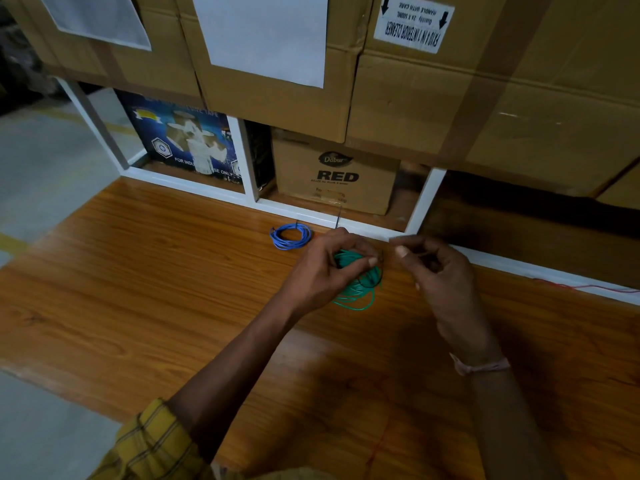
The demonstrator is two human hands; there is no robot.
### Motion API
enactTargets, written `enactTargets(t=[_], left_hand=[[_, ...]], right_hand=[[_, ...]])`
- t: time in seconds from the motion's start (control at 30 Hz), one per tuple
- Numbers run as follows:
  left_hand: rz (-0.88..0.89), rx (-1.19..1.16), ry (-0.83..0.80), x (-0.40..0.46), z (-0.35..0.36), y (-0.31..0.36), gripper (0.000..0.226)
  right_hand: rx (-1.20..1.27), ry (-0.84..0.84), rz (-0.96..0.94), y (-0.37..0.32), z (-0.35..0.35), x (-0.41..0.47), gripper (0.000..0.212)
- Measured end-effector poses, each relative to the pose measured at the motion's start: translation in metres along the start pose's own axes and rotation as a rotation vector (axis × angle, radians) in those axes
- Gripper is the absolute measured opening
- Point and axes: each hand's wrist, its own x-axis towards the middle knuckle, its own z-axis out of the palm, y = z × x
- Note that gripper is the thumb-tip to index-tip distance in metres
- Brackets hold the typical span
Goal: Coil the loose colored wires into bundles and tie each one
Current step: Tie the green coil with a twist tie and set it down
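Left hand [325,268] gripping green wire coil [360,289] near table [138,271] far edge; right hand [440,268] fingers curled, pinching thin tie [420,253]

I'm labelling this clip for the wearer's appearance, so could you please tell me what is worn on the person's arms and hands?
The left arm has a yellow sleeve with a dark plaid check, pushed up to about the elbow, leaving the forearm bare. The left hand wears nothing visible. The right arm shows no sleeve; its wrist carries a thin pale pink band. The right hand shows no rings or gloves.
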Motion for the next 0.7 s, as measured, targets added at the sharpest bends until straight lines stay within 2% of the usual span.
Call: enactTargets(t=[0.07,0.13,0.3,0.53,0.7], left_hand=[[0.0,-0.03,-0.016,-0.0007,-0.0015,-0.0006,0.012],[0.0,-0.054,-0.023,-0.0016,-0.0021,-0.0003,0.012],[-0.009,-0.142,-0.029,-0.0042,-0.004,0.0026,0.012],[-0.079,-0.309,-0.061,-0.0025,-0.003,0.0043,0.02],[-0.128,-0.336,-0.096,-0.0013,-0.0044,0.0079,0.013]], right_hand=[[-0.048,-0.102,-0.069,0.0014,-0.0028,0.0036,0.021],[-0.097,-0.155,-0.122,0.003,-0.0029,0.0061,0.021],[-0.096,-0.128,-0.112,0.0043,0.0,0.0074,0.005],[-0.018,-0.099,-0.08,0.0056,0.0021,0.01,0.006],[-0.007,-0.116,-0.081,0.0038,0.0035,0.0095,0.004]])
